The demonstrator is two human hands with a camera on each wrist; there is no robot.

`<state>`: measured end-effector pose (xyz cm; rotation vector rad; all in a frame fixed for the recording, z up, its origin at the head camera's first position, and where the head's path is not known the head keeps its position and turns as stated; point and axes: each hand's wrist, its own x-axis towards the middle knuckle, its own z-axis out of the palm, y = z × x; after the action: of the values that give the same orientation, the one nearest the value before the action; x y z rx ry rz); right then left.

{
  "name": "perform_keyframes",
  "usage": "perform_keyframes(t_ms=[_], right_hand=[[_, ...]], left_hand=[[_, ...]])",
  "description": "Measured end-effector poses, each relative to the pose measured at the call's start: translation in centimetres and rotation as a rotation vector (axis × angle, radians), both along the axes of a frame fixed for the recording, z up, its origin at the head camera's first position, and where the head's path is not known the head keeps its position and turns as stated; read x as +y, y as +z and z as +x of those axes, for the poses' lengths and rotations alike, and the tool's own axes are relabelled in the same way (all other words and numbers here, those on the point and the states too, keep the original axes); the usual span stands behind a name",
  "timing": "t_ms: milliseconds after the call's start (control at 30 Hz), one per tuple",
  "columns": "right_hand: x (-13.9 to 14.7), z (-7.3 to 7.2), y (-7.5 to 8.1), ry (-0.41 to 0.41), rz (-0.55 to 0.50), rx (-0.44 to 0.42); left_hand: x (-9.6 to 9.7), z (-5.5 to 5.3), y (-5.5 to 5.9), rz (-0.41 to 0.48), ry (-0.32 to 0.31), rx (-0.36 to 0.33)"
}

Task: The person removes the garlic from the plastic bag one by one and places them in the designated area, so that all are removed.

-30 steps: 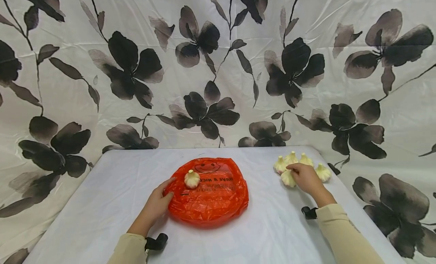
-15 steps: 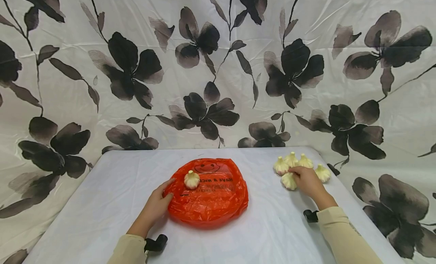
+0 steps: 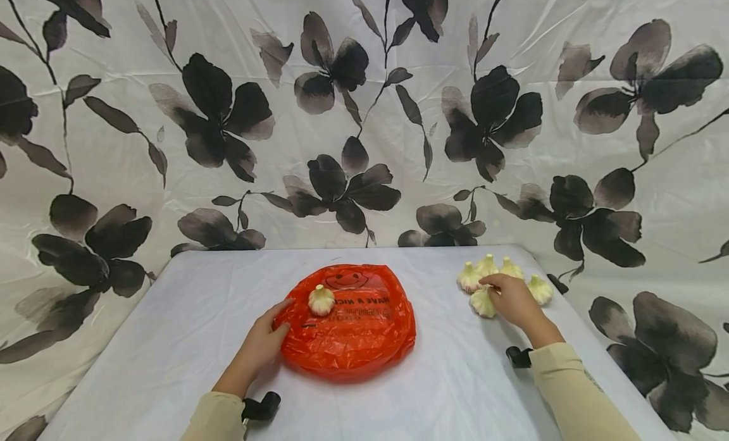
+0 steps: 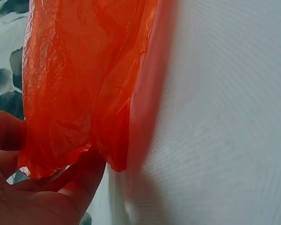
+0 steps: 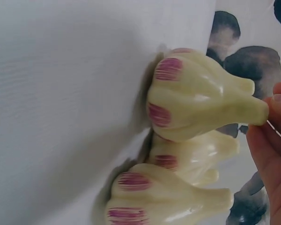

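Observation:
A red plastic bag (image 3: 364, 340), printed with a smiling face and mirrored lettering, is drawn into a round bundle on the table. One garlic bulb (image 3: 321, 300) sits on its left part. My left hand (image 3: 259, 343) grips the bag's left edge; in the left wrist view its fingers lie on both sides of the red film. At the far right, my right hand (image 3: 515, 302) pinches the stem of a glossy, pale yellow garlic bulb (image 5: 201, 101) with purple streaks. In the head view that bulb stands frontmost in a group, its stem hidden by the fingertips.
Several more garlic bulbs (image 3: 510, 267) stand around the right hand near the table's far right corner. The white-covered table (image 3: 188, 340) ends at a floral curtain (image 3: 410, 143) behind. Black wrist devices (image 3: 263, 405) hang below both sleeves.
My right hand has shifted slightly right and then back left at the frontmost bulb, which sits a touch nearer than before. The left hand and the bag have stayed put.

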<state>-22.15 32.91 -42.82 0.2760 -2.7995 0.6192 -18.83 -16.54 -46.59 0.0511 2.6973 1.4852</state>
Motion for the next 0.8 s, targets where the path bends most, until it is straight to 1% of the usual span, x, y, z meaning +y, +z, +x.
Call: perform_keyframes(t_ms=[100, 233, 367, 467, 600, 800], right_hand=[[-0.2, -0.1, 0.4, 0.005, 0.002, -0.008], [-1.0, -0.3, 1.1, 0.026, 0.002, 0.014], [-2.0, -0.6, 1.7, 0.047, -0.006, 0.012], [-2.8, -0.8, 1.8, 0.064, -0.017, -0.007], [-3.9, -1.0, 1.9, 0.091, -0.030, -0.008], [-5.9, -1.5, 2.3, 0.152, -0.040, 0.025]], left_hand=[[0.0, 0.0, 0.0, 0.002, -0.001, 0.000], [0.0, 0.1, 0.1, 0.005, -0.002, -0.006], [0.1, 0.1, 0.1, 0.005, -0.006, -0.013], [0.2, 0.1, 0.1, -0.001, -0.007, -0.015], [0.1, 0.0, -0.1, -0.004, -0.005, -0.010], [-0.1, -0.1, -0.3, 0.008, -0.006, -0.003]])
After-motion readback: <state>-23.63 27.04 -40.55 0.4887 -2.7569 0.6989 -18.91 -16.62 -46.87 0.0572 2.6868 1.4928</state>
